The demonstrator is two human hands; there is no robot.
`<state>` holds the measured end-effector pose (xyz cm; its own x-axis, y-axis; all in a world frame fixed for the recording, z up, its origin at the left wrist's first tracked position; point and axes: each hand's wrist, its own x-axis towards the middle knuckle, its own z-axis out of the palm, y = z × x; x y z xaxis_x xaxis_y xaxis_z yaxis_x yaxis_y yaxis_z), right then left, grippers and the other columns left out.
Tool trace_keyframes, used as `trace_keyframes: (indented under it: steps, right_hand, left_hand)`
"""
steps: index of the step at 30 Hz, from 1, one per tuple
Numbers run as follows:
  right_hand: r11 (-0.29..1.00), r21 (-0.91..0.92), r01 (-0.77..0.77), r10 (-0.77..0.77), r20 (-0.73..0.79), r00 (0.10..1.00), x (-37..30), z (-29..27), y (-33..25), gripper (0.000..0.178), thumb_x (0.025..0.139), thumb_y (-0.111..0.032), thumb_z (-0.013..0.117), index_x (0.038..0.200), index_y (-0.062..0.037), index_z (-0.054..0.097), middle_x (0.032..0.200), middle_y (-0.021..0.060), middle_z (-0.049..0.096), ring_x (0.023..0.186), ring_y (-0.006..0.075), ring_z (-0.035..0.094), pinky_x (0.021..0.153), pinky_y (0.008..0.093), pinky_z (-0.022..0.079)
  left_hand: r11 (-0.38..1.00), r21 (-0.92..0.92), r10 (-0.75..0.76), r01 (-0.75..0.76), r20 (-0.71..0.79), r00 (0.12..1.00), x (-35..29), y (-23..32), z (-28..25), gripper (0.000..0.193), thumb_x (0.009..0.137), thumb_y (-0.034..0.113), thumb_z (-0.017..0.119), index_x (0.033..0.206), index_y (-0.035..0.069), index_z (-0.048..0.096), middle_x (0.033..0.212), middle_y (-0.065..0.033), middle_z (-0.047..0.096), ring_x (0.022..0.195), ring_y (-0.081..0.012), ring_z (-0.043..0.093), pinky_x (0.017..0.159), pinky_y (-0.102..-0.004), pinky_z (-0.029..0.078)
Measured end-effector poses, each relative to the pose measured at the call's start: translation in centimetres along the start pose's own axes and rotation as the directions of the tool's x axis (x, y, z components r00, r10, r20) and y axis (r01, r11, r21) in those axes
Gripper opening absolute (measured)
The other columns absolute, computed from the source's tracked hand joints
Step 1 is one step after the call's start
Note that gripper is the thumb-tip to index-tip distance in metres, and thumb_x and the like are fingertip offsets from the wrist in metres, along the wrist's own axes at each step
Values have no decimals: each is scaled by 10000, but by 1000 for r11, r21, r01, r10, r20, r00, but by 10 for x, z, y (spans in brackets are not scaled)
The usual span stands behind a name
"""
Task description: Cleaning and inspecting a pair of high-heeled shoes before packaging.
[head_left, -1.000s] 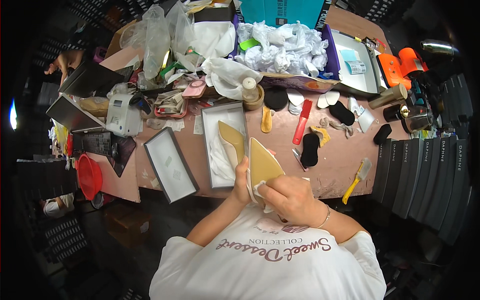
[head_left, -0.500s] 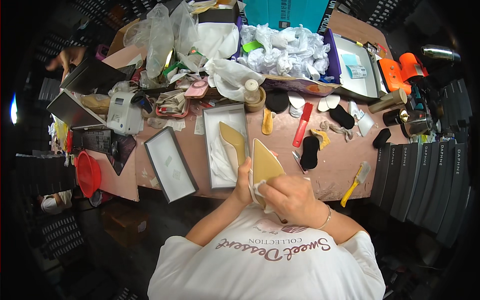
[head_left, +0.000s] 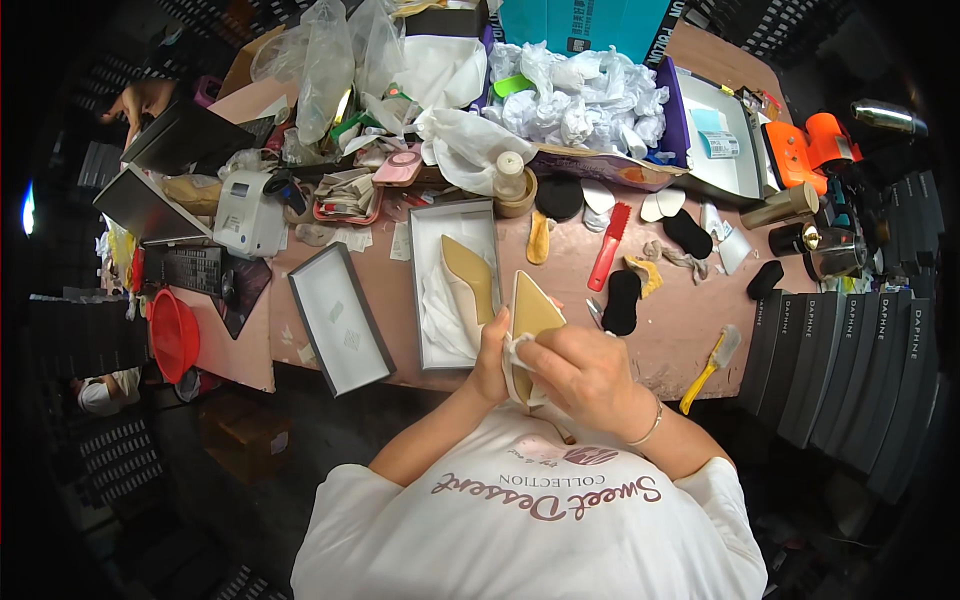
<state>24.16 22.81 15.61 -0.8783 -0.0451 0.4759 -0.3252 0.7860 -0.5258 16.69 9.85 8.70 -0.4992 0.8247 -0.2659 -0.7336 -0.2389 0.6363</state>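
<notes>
A pointed high-heeled shoe is held up before my chest, its tan sole facing me and its toe pointing away. My left hand is wrapped around the shoe's left side. In my right hand a white cloth is pinched and pressed against the shoe near the sole's edge. The heel end is partly hidden behind the right hand. Just beyond, the matching shoe lies sole up on white paper in an open grey shoebox.
The box lid lies left of the shoebox. On the right are a red brush, black pads and a yellow-handled brush. Crumpled white paper fills a purple box at the back. Stacked dark shoeboxes flank the table's right side.
My right hand and the cloth have shifted slightly along the shoe, and the shoe has tilted a little. My left hand keeps its hold. The whole view has moved slightly.
</notes>
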Motion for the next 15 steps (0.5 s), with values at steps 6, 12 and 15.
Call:
trace_keyframes:
  steps: [6,12,15]
  right_hand:
    - [999,38,10,-11,15,1000,3,-2,1,263,678,-124,674,937,-93,637,752,12,533,640,177,582,537,315,474]
    - [997,69,-27,23,65,998,-5,-2,-6,251,684,-127,683,928,-92,636,743,17,529,643,183,587,534,320,477]
    - [1000,25,-19,18,32,999,1,-3,-2,235,696,-131,683,924,-95,642,745,17,531,645,182,588,535,319,478]
  left_hand:
    - [1000,-10,5,-5,-25,1000,2,-4,-5,642,965,562,266,1260,33,482,1068,-92,600,974,-173,585,887,-325,470]
    - [1000,16,-19,21,-117,993,2,-4,1,706,931,622,267,1215,14,483,1010,-131,617,926,-206,604,847,-341,482]
    - [999,45,-10,15,-110,994,2,-4,1,713,929,628,265,1215,13,484,1008,-129,616,926,-204,603,847,-339,480]
